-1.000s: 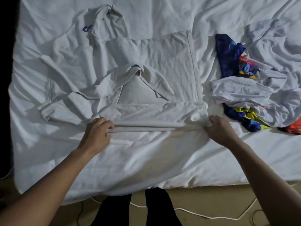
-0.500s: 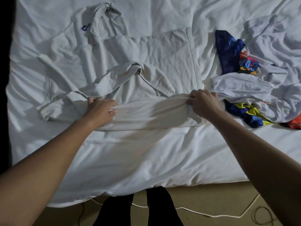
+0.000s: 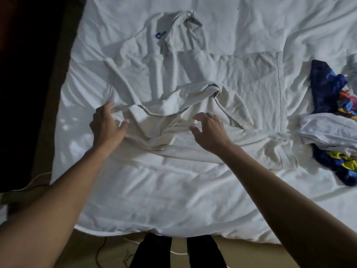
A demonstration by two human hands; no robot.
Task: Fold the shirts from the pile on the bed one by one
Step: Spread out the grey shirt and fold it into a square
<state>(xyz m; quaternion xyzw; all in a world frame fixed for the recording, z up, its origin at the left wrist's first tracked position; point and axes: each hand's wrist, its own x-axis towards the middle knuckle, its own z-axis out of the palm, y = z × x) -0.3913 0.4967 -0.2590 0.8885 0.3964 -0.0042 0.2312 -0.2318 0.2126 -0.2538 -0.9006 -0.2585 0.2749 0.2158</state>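
open bedsheet [image 3: 173, 200] nearside, shirt pile [image 3: 328, 132] right

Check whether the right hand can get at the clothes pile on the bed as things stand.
Probably yes: the right hand, holding nothing over the white shirt, has only flat cloth between it and the pile to its right; nothing stands in the way.
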